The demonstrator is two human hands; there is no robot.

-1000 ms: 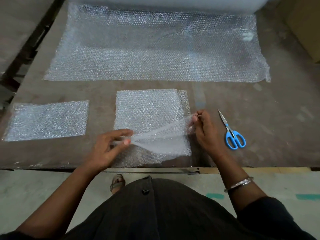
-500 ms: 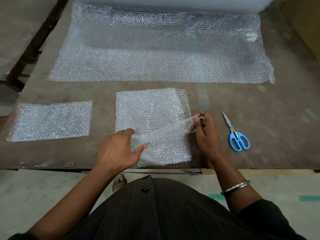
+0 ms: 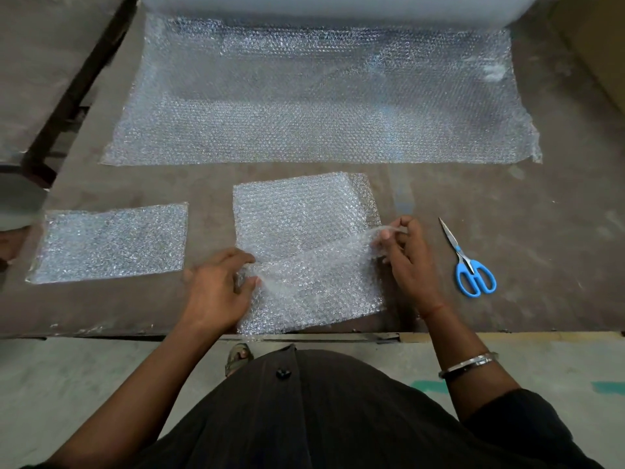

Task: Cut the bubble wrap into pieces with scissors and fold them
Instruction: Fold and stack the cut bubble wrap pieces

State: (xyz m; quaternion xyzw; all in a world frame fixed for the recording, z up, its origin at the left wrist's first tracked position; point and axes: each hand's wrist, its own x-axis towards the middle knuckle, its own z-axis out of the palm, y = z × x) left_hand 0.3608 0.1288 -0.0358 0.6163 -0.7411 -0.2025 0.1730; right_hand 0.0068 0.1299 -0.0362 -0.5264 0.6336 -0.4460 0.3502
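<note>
This looks like a packing workshop or warehouse floor. The worktop (image 3: pixel 507 238) is a big brown board, scuffed and stained, with a raw edge along the near side. At its far end sits a wide roll (image 3: pixel 331 8) of bubble wrap, a long sheet (image 3: pixel 321 103) unspooled from it across the board. Cut pieces (image 3: pixel 108 243) lie flat nearer the edge, and blue-handled scissors (image 3: pixel 470 265) rest to the right. Far right, something tan that may be a carton (image 3: pixel 595 45). Another brown surface (image 3: pixel 44 62) stands to the left across a dark gap. Below, a bare concrete floor (image 3: pixel 67 384) with teal tape marks (image 3: pixel 608 387).
</note>
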